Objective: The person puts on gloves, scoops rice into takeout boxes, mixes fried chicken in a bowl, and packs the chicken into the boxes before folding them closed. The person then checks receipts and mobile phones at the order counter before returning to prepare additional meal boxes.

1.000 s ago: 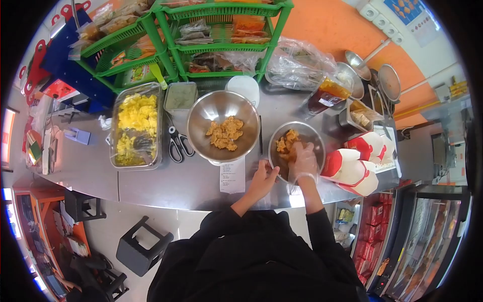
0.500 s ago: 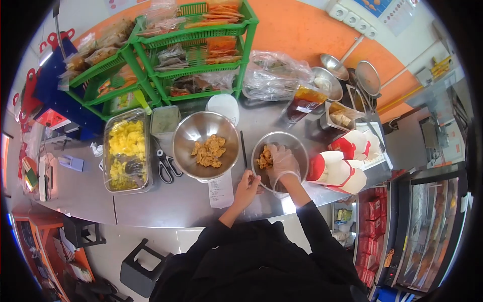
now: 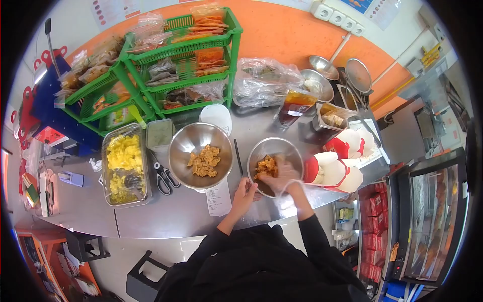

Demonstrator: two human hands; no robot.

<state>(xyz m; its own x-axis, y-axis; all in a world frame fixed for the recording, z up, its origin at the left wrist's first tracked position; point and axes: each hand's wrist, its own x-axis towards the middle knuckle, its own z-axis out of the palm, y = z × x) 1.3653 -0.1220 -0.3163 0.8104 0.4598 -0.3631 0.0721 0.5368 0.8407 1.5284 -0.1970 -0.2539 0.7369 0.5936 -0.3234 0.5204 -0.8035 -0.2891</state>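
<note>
Gloved right hand [image 3: 286, 175] sits closer to near-right side of right bowl [image 3: 271, 146] than half second ago, baring more fried pieces [image 3: 266, 165]; handling appears under way. Blur hides whether fingers are closed. Left hand [image 3: 243, 197] at near-left rim; clamped or not, cannot tell. Pieces heap loosely, no clear direction or long axis; round bowl opens upward.
</note>
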